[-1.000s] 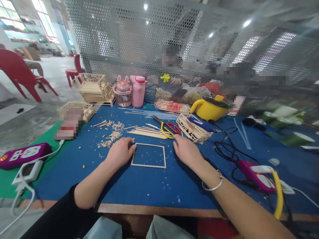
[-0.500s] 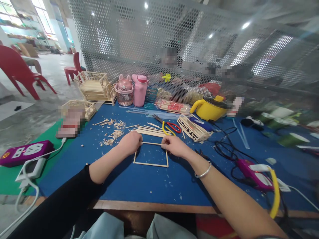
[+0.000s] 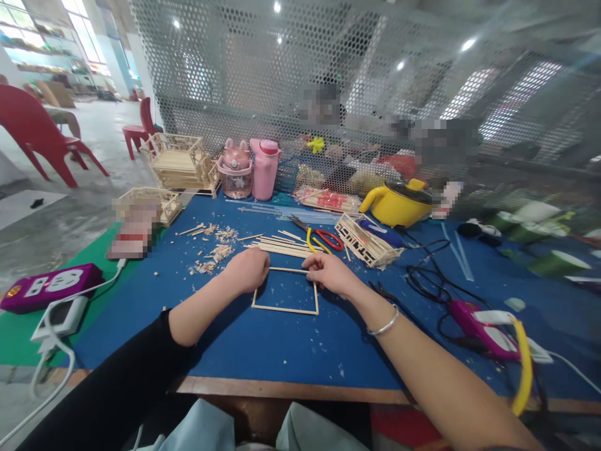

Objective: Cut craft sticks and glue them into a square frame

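A rectangular frame of thin wooden sticks (image 3: pixel 285 309) lies on the blue table mat (image 3: pixel 291 351), its long near side facing me. My left hand (image 3: pixel 250 268) is closed at the frame's far left corner and hides it. At the far right corner, my right hand (image 3: pixel 327 273) pinches the frame between thumb and finger. The far stick runs between both hands. Just beyond them lies a bundle of loose sticks (image 3: pixel 282 245). Pliers with one yellow and one red handle (image 3: pixel 328 239) rest behind my right hand.
Wood scraps (image 3: pixel 218 254) lie left of the sticks. A small stick-built model (image 3: pixel 369 241), a yellow pot (image 3: pixel 399 207) and dark cables (image 3: pixel 422 275) are to the right. Pink bottles (image 3: pixel 265 169) and a larger stick model (image 3: pixel 181 163) stand at the back left, before a perforated metal screen (image 3: pixel 263 75).
Almost nothing differs. The fingers of my right hand have shifted slightly at the corner; the frame stays where it was.
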Available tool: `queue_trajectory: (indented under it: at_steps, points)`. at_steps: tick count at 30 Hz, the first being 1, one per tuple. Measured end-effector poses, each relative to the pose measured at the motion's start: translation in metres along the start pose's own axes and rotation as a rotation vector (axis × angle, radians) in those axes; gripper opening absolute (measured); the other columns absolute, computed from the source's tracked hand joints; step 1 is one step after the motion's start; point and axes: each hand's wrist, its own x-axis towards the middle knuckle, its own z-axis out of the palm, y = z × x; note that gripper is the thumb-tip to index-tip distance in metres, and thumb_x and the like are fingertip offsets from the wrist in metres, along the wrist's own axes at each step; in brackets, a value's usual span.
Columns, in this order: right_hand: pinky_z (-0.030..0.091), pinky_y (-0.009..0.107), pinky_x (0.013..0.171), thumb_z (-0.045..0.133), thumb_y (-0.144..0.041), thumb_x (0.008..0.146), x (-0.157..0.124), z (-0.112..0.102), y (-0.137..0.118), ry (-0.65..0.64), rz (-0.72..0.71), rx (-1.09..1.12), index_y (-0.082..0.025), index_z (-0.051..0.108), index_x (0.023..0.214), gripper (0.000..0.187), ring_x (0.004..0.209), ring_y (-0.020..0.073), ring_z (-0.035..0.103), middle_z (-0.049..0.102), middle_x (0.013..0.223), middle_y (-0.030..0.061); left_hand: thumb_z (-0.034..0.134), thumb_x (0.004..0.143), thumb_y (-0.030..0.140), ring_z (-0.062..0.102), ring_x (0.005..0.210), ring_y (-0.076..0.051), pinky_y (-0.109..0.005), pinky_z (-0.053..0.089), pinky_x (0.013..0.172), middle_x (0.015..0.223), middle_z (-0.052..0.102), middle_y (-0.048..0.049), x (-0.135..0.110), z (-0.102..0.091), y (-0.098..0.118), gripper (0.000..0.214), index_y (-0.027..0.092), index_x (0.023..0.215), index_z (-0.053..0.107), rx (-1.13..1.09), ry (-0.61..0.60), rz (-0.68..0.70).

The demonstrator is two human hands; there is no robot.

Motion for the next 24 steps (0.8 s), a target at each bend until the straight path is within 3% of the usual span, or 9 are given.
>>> queue_trajectory:
  at_steps: [7,10,12,17,21,24]
  points:
    - [0.044,0.019,0.045,0.055,-0.006,0.063,-0.003,-0.002,-0.009,-0.058,0.083,0.157,-0.018,0.049,0.077,0.02,0.043,0.0069,0.049,0.046,0.049,-0.0098,0.047,0.076,0.014,0.059,0.083,-0.019,-0.027,0.045,0.076,0.087,0.063,-0.0077,0.002,0.003,-0.003,0.02,0.018,0.077,0.066,-0.033,0.019,-0.007]
    - [0.043,0.019,0.039,0.058,-0.018,0.071,-0.005,-0.005,-0.013,-0.123,0.117,0.148,-0.018,0.05,0.075,0.009,0.038,0.0076,0.047,0.047,0.045,-0.0082,0.047,0.076,0.014,0.059,0.082,-0.019,-0.027,0.045,0.075,0.086,0.062,-0.0076,0.002,0.005,-0.002,0.02,0.018,0.077,0.066,-0.039,0.028,-0.018]
    - [0.041,0.018,0.036,0.058,-0.028,0.076,-0.01,-0.008,-0.014,-0.171,0.142,0.122,-0.018,0.051,0.078,0.013,0.038,0.0084,0.048,0.051,0.046,-0.006,0.046,0.076,0.014,0.059,0.081,-0.019,-0.027,0.045,0.074,0.086,0.062,-0.0077,0.001,0.006,-0.002,0.02,0.018,0.077,0.066,-0.041,0.031,-0.023]
    - [0.035,0.014,0.031,0.055,-0.034,0.08,-0.038,-0.009,-0.011,-0.186,0.266,0.253,-0.019,0.041,0.112,0.038,0.044,0.0095,0.055,0.065,0.066,0.0011,0.045,0.076,0.012,0.059,0.081,-0.018,-0.027,0.045,0.073,0.088,0.06,-0.0078,0.0,0.008,-0.002,0.021,0.018,0.079,0.066,-0.048,0.038,-0.038]
    - [0.04,0.015,0.037,0.06,-0.028,0.075,-0.069,-0.002,-0.007,-0.164,0.331,0.461,-0.019,0.041,0.113,0.044,0.053,0.0093,0.059,0.066,0.082,0.0047,0.046,0.075,0.011,0.058,0.082,-0.018,-0.026,0.045,0.074,0.087,0.06,-0.0075,0.0,0.008,-0.003,0.022,0.018,0.079,0.066,-0.06,0.038,-0.031]
    - [0.045,0.017,0.043,0.061,-0.028,0.074,-0.086,0.0,-0.004,-0.16,0.337,0.48,-0.018,0.043,0.112,0.043,0.058,0.0094,0.06,0.064,0.088,0.0049,0.046,0.075,0.012,0.058,0.082,-0.018,-0.027,0.044,0.074,0.087,0.061,-0.0075,0.0,0.008,-0.005,0.021,0.018,0.078,0.066,-0.073,0.04,-0.016]
